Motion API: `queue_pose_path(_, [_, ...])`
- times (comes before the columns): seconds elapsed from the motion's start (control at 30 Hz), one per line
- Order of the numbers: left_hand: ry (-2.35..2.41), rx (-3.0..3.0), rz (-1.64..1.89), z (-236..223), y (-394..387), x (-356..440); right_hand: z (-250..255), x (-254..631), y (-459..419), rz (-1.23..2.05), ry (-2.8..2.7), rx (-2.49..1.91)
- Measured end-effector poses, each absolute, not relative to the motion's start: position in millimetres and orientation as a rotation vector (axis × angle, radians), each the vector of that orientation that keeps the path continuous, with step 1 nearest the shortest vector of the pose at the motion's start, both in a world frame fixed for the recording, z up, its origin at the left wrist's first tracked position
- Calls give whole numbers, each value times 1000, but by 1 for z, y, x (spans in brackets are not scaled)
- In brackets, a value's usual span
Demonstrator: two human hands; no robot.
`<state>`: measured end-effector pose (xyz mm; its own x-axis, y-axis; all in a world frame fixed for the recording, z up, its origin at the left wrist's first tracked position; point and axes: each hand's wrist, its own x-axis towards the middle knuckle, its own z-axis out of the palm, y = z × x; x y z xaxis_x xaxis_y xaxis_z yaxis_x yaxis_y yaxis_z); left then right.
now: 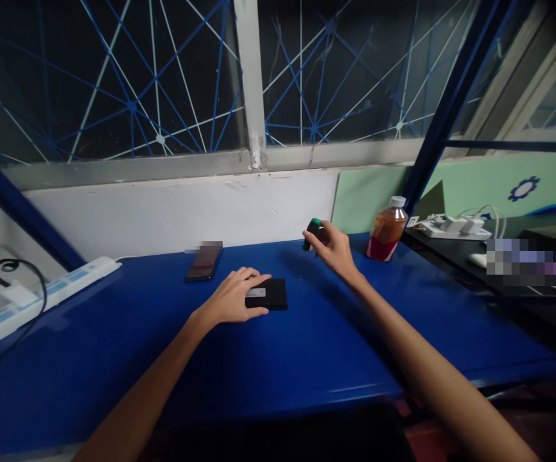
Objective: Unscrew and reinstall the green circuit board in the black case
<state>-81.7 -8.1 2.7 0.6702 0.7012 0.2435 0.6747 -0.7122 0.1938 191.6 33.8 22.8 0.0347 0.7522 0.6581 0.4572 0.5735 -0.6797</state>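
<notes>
A flat black box (272, 294) with a small white label lies on the blue table (278, 359). My left hand (232, 298) rests on the box's left end, fingers curved over its edge and label. My right hand (333, 249) is raised above the table behind and to the right of the box, pinching a small dark green object (312, 232) between thumb and fingers.
A dark phone (203, 262) lies behind the box. A bottle of orange-brown drink (386, 230) stands at the right rear. A white power strip (42, 292) with a black cable lies at the left. A second desk with chargers (456, 224) adjoins on the right.
</notes>
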Motion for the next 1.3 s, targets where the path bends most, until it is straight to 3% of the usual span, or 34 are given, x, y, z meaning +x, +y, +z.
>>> queue_pose_path(1.0, [1212, 2807, 449, 7, -16, -73, 18, 187, 32, 264, -1655, -1102])
queue_pose_path(1.3, [1174, 2677, 850, -5, -15, -59, 20, 178, 33, 693, -1404, -888])
